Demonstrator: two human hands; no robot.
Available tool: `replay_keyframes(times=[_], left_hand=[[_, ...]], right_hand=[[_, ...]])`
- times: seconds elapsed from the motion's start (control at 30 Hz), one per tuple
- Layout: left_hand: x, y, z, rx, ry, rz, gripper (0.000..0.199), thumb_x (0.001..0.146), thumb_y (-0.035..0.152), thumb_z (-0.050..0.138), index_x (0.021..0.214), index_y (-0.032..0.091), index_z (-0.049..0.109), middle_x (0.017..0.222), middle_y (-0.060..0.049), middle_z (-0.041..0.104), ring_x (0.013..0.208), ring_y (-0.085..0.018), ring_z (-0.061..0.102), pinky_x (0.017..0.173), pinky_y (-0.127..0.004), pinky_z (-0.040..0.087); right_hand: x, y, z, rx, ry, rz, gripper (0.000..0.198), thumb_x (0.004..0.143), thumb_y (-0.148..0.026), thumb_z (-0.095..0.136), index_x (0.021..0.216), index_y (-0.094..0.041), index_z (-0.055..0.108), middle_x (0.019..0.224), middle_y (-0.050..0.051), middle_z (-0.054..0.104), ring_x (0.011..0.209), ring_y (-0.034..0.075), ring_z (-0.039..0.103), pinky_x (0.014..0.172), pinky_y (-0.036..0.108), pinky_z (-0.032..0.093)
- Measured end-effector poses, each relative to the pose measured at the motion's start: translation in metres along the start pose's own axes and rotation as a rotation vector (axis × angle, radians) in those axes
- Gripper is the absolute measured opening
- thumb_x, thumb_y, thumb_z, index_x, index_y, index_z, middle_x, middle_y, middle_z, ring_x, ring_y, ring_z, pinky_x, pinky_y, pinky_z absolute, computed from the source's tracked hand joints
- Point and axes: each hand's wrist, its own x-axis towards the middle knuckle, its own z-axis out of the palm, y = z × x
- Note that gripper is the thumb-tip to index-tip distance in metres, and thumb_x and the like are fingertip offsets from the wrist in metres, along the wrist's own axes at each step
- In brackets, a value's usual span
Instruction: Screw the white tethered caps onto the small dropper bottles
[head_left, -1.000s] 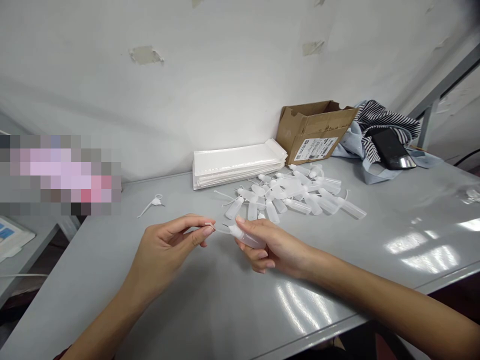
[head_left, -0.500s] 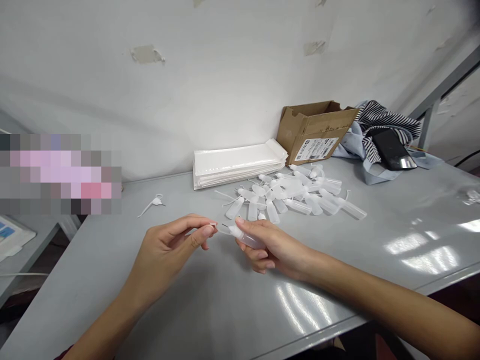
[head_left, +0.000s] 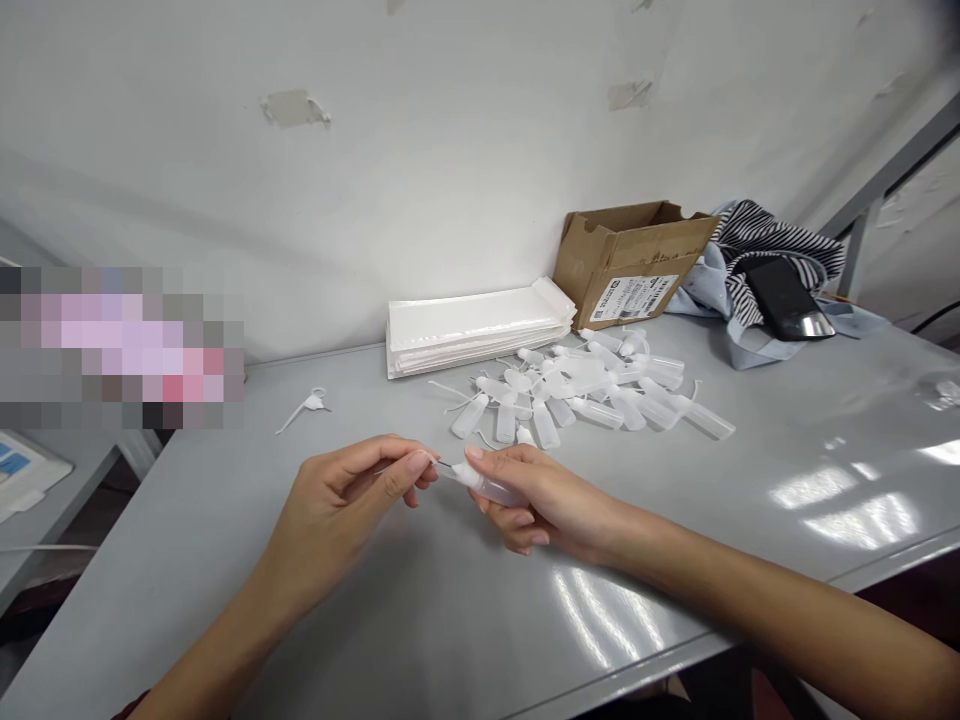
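My right hand is wrapped round a small translucent squeeze bottle with a white top, held tilted with its tip toward the left. A thin dark needle sticks out of that top. In a pinch of thumb and index finger, my left hand has the end of the bottle's thin white strap cap, right at the needle's point; the fingers hide most of the cap. Just behind my hands lies a pile of similar bottles. A loose white needle top with a strap rests farther left.
Stacked white padded envelopes lean near the wall. Beside them stands an open cardboard box. Striped and blue cloth with a black device lies at right on the grey table. A blurred patch covers the far left.
My left fingers have brought the strap cap up to the needle's point, where a small gap showed before. The bottle has shifted slightly; my right hand keeps its grip.
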Motion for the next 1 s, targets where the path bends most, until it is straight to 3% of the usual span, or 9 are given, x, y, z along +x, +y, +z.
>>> replay_keyframes(times=[1.0], left_hand=[[-0.0022, -0.0008, -0.0009, -0.002, -0.026, -0.004, 0.023, 0.086, 0.042, 0.057, 0.075, 0.026, 0.071, 0.067, 0.002, 0.067, 0.063, -0.014, 0.061, 0.064, -0.025, 0.052]], right_hand=[[0.0011, 0.0038, 0.0002, -0.008, 0.005, -0.007, 0.049, 0.087, -0.057, 0.052, 0.061, -0.015, 0.048, 0.039, -0.012, 0.027, 0.033, 0.002, 0.021, 0.042, 0.020, 0.021]])
